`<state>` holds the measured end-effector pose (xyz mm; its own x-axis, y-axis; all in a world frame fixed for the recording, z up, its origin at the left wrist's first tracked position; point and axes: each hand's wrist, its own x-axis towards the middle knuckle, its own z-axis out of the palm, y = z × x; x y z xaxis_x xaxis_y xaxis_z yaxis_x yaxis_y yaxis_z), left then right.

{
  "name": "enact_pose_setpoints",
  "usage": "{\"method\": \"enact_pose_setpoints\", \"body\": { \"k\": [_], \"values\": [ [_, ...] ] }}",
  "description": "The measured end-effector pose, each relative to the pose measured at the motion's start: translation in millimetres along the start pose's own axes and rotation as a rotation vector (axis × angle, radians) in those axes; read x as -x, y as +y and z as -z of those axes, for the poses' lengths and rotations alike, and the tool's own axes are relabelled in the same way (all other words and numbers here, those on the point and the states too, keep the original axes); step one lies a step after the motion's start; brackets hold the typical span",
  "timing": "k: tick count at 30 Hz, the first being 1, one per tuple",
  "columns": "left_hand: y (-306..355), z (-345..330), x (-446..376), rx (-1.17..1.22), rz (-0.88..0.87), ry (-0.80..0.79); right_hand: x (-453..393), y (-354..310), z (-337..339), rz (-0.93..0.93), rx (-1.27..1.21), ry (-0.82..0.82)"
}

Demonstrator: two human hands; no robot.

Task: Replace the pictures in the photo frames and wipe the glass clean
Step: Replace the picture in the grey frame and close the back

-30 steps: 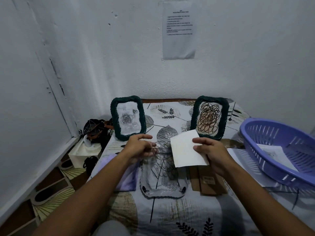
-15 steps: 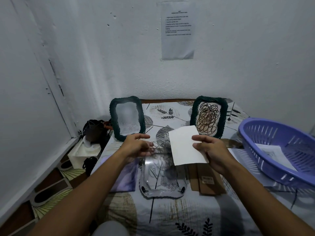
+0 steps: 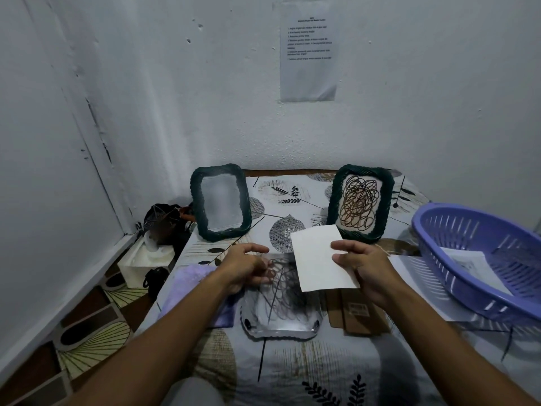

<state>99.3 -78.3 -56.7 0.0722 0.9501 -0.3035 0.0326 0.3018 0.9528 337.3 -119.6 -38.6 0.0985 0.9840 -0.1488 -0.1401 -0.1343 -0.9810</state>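
Since 1 s ago the right hand has lifted the blank-side paper sheet a bit higher at centre frame, thumb + fingers pinching its right edge, while the left hand has moved off to the sheet's left, fingers loosely curled at the top edge of the clear pane; can't tell if it grips the pane. The pane lies flat on the bedsheet at centre-bottom w/ a scribble pic showing through. Prob. means the old pic is out and sorted, w/ wipe + refit not yet done; two green frames stand at mid-frame by the wall.
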Motion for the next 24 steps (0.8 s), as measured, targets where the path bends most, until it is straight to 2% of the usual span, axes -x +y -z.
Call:
{"method": "enact_pose_setpoints", "body": {
  "k": [8,15,17,20,24],
  "values": [
    [-4.5,0.2,-0.9,-0.104,-0.01,0.012,0.7,8.4,1.0,-0.032,0.012,0.036],
    [-4.2,-1.0,0.4,-0.343,-0.083,0.054,0.0,13.4,2.9,-0.043,0.037,0.05],
    [-5.1,-2.2,-2.4,-0.457,-0.155,0.077,-1.0,14.1,3.4,-0.044,0.041,0.056],
    [-4.3,-2.1,-3.9,-0.761,-0.328,0.151,-2.6,15.6,4.3,-0.038,0.05,0.055],
    [-2.8,-5.7,1.7,-0.872,-0.416,0.114,-3.1,15.3,4.5,-0.042,0.044,0.053]
  ]
}}
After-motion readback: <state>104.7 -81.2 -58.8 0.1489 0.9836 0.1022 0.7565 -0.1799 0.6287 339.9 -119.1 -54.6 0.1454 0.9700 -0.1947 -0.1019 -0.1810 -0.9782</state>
